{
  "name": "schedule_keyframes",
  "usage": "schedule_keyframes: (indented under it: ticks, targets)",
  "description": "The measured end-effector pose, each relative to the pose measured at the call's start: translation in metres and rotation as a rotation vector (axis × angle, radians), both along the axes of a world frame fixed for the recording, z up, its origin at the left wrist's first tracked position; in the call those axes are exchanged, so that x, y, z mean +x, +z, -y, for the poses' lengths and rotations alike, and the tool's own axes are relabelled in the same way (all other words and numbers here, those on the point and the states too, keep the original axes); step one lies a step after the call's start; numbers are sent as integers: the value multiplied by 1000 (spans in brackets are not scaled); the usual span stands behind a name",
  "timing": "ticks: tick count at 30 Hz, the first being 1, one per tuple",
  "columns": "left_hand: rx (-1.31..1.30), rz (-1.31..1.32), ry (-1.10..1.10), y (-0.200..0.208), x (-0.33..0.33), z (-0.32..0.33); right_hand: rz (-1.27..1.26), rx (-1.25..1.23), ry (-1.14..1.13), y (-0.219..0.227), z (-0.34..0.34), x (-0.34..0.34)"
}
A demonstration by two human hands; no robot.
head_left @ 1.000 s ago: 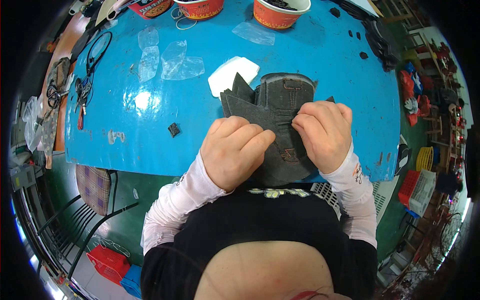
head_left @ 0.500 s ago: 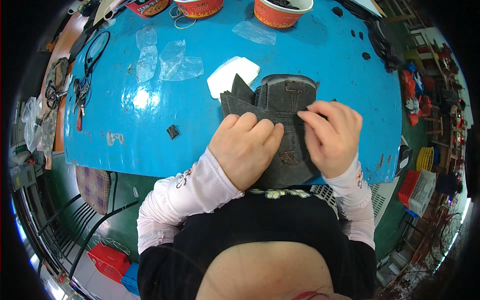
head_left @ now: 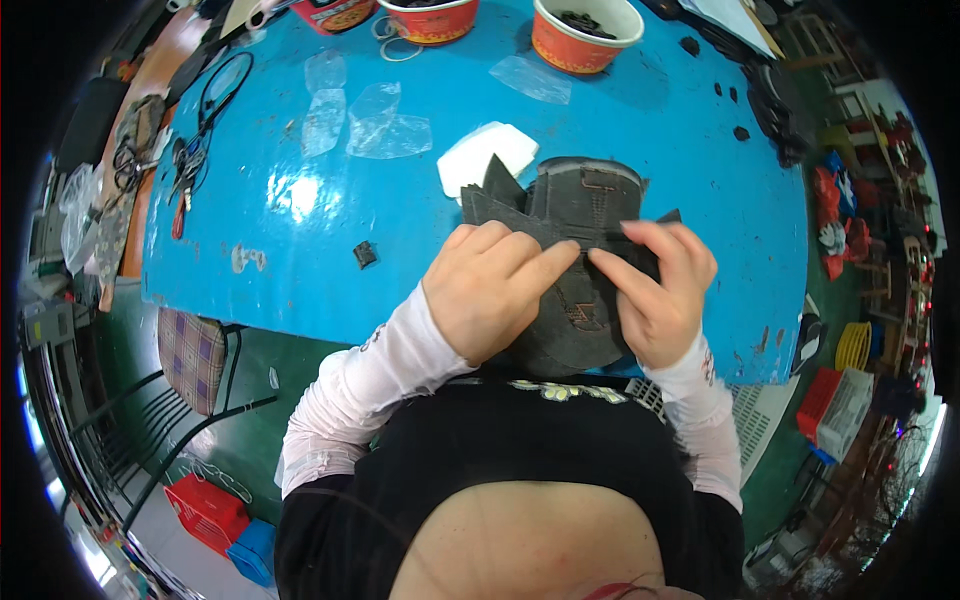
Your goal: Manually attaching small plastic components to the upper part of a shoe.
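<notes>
A dark grey stitched piece (head_left: 590, 200) lies at the table's near edge in front of me. It has a rounded far end, pointed flaps at its left, and brown stitching in rows along its middle. My left hand (head_left: 490, 285) rests over its left side, fingers curled and closed on it, with the index fingertip at the central seam. My right hand (head_left: 665, 285) is at its right side, the thumb tip close to the same seam and the index finger raised apart from it. Whether a small thing lies between the fingertips is too fine to see.
Behind the piece lies a white sheet (head_left: 490, 158). Clear plastic scraps (head_left: 388, 130) and a small black bit (head_left: 365, 254) are on the blue table (head_left: 250, 210). Paper tubs (head_left: 585, 45) stand at the far edge; scissors (head_left: 185, 165) and a cord lie left.
My right index finger has lifted away from the seam, and its thumb has come in toward my left index fingertip. The view has shifted slightly, so the table things sit farther right.
</notes>
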State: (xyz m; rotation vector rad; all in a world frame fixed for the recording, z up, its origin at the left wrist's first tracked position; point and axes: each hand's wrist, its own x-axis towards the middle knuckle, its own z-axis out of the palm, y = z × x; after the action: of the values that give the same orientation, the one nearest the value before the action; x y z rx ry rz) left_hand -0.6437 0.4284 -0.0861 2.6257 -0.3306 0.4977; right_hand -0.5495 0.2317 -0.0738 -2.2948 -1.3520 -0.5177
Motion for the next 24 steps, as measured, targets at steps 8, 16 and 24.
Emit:
schedule_keyframes:
  ticks: [8, 16, 24]
  targets:
    - [-167, 12, 411, -37, -21, -95, -422, 515, -223, -29, 37, -7]
    - [0, -107, 251, -32, -64, -123, -357, 462, -181, -35, 42, -2]
    - [-309, -166, 229, -14, -61, -95, -337, 487, -190, -27, 36, -2]
